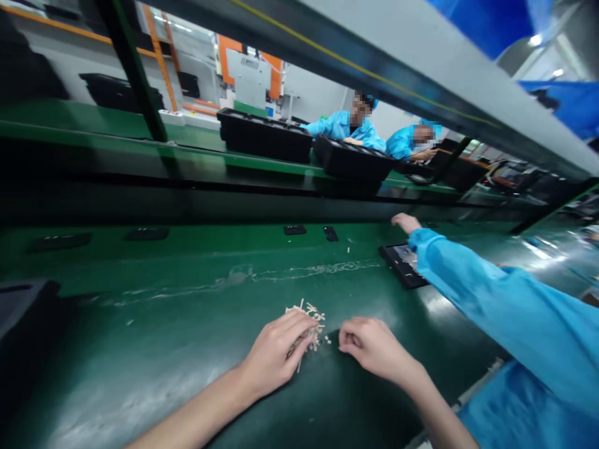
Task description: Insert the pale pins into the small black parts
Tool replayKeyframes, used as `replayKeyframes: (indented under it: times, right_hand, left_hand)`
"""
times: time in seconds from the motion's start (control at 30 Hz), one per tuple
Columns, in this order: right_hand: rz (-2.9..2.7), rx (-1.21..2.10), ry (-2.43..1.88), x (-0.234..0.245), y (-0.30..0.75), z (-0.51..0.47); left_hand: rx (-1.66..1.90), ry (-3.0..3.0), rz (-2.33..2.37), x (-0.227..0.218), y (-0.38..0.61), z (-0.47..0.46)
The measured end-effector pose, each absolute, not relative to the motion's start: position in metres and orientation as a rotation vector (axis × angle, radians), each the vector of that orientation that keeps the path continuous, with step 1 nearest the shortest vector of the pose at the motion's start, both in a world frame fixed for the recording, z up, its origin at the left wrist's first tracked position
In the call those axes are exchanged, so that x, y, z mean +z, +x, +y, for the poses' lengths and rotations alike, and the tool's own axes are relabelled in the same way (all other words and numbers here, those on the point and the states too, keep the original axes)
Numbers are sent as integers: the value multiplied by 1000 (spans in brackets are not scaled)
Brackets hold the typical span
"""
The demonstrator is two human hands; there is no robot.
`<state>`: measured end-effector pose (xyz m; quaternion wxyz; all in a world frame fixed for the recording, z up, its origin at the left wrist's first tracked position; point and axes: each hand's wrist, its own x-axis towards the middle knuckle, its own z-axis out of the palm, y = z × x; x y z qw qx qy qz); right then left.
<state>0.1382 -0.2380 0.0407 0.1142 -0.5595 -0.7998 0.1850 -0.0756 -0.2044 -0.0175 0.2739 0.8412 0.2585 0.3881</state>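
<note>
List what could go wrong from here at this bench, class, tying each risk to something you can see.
1. The left hand curls at the pile of small pale pieces; a careless sweep might scatter them, as a few loose bits already lie toward the right hand.
2. A co-worker's blue sleeve overlaps the black tray in view; it could perhaps nudge it.

Your pale sticks sat in a loose heap, low in your view at 6 o'clock: short, thin, cream-coloured, pointing every which way. Your left hand cupped the heap's 8 o'clock side, hiding part. You had small chips just off its 4 o'clock. One stray piece lay well apart, 1 o'clock.
</note>
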Motion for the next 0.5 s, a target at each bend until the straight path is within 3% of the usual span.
replayKeyframes:
  times: [0.4, 0.5]
  right_hand:
    - [-2088, 66, -1289, 6, 68, -212]
    - [-2025, -197, -1243, -8, 66, -210]
  left_hand:
    - [937, 1392, 922, -15, -84, -197]
    - [900, 1260, 943, -27, -84, -193]
